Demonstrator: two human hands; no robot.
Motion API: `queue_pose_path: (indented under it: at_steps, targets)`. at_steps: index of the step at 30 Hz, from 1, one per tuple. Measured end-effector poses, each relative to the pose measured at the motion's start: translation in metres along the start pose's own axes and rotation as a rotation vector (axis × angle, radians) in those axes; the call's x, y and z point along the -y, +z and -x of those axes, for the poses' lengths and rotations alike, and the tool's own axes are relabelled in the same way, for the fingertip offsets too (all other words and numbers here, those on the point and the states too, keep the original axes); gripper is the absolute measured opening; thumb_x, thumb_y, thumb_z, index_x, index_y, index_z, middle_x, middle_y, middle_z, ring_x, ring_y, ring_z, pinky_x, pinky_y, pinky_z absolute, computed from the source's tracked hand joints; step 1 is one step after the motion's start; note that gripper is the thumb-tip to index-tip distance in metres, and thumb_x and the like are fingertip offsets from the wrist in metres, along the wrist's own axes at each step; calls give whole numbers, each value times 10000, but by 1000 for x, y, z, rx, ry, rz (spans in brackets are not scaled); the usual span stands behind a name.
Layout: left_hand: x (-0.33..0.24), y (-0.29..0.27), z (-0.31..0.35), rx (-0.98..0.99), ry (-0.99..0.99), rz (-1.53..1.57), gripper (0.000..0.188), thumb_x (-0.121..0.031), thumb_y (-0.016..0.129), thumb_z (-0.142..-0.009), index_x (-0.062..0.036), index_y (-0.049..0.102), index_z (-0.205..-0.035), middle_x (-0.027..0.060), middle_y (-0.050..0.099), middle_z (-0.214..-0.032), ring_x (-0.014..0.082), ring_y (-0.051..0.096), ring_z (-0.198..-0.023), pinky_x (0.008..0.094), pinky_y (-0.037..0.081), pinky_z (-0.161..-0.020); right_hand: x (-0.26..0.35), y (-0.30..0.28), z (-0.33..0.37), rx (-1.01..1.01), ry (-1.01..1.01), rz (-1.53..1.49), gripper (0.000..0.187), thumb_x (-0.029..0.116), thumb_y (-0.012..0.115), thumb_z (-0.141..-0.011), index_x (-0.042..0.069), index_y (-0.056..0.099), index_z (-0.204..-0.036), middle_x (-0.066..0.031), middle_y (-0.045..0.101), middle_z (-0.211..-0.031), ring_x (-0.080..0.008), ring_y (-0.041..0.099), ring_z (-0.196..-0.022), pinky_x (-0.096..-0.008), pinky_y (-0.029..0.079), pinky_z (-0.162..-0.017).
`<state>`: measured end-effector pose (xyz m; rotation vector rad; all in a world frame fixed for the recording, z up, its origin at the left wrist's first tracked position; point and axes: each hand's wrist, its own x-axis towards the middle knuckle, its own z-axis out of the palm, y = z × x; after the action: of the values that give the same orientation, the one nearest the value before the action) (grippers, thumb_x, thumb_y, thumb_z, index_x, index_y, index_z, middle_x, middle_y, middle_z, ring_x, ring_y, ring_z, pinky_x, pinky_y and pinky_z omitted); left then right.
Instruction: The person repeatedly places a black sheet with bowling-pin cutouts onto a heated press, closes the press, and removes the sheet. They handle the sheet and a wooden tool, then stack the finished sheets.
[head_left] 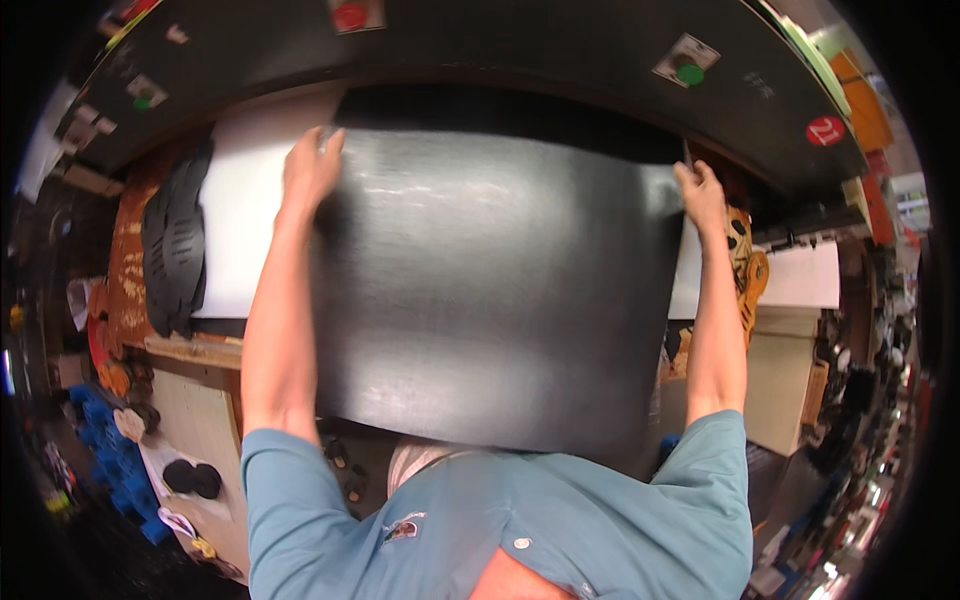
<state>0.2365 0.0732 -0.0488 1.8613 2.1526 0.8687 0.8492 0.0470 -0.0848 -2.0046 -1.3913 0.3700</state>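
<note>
A large, smooth black sheet (500, 260), which looks like rubber, stretches between my hands and hangs down toward my waist. My left hand (312, 172) grips it near the far left corner, fingers curled at its edge. At the far right corner, my right hand (704, 195) pinches the sheet between thumb and fingers. Under it lies a white board (240, 225), its left part showing. Left of the board is a pile of black cut pieces (178, 240) with slots, shaped like soles. Part of another black sheet or dark surface (500, 112) shows beyond the held sheet's far edge.
A dark machine beam (540, 45) spans the far side, with green buttons (690, 74) near its ends and a red button (350, 16) between. Orange sole-shaped pieces (755, 285) stand at the right. Blue objects (115, 460) and a pale board (205, 440) are at lower left.
</note>
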Motion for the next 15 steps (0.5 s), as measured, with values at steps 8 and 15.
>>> queue_pose_path:
  at_steps: [8,15]
  targets:
    - [28,-37,109,22,-207,133,441,-185,737,-1011,104,670,-1337,310,748,-1234,409,730,-1182,454,545,-1039,-12,-2,159,-87,20,2,406,295,737,-1013,-106,688,-1060,-209,648,-713,-174,515,-629,-417,478,-629]
    - [-21,43,21,-149,21,-14,378,-166,668,-1026,103,697,-1289,299,747,-1218,449,721,-1143,464,547,-1044,-16,20,-6,-100,-72,382,491,440,634,-1047,-42,681,-1126,-364,730,-986,-561,699,-980,-595,549,-879]
